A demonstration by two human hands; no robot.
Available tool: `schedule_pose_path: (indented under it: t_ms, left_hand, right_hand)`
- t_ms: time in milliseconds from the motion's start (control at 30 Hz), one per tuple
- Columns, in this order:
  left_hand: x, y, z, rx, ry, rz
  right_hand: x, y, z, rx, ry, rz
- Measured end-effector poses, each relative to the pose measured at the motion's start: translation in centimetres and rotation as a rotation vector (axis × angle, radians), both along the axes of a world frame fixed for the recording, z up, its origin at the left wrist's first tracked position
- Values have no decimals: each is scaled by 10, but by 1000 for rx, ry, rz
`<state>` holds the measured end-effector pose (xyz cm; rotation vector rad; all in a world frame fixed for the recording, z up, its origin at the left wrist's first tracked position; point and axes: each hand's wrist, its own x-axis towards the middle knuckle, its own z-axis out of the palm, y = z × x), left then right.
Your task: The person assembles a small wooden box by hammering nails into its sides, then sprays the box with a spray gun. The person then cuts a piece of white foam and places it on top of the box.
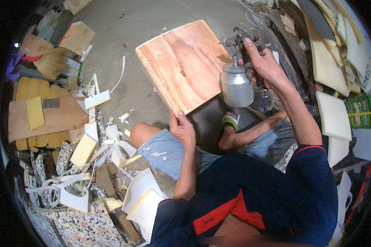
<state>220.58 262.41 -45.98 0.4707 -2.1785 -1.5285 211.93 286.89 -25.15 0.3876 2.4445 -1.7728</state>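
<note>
- Being held in the head view is a spray gun (240, 41), gripped by its handle in the right hand (263, 61), with the fingers wrapped and the thumb laid along the top.
- Beneath the gun, a silvery cup (238, 85) is hung upright; its nozzle is pointed left, near the right edge of the block.
- The wooden block (185, 68) is placed in front of the person, slightly turned, its grained face shown; whether it is touched by the cup cannot be told.
- The block's near corner is held by the left hand (183, 128), with the thumb set against the edge; the other fingers are partly hidden.
- How the block is supported underneath cannot be told.
- To the left, a broom (51, 64) and cardboard (66, 117) are seen, and below them foam scraps (83, 151) are heaped.
- Near the right rim, a foam sheet (334, 111) is laid beside a green packet (360, 112).
- Below the block, a sandal (231, 121) is worn on a foot.
</note>
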Motion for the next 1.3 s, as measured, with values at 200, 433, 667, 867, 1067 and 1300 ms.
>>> schedule_pose_path:
  t_ms: [200,433,667,867,1067,1300]
  left_hand:
    - [-54,-45,-4,-167,-170,15]
    - [-124,-106,-20,294,-222,143]
    - [-163,-97,-37,395,-208,249]
    - [-153,-163,-62,671,-163,267]
    - [-137,-223,-75,766,-384,155]
    - [-140,-263,-94,815,-515,54]
  right_hand:
    - [31,28,-13,-83,-36,-141]
    - [48,43,-39,-173,15,-142]
    - [51,49,-72,-157,-21,-177]
    - [58,32,-80,-195,-44,-87]
    - [75,4,-82,-304,29,67]
    - [79,-35,-87,-399,-169,108]
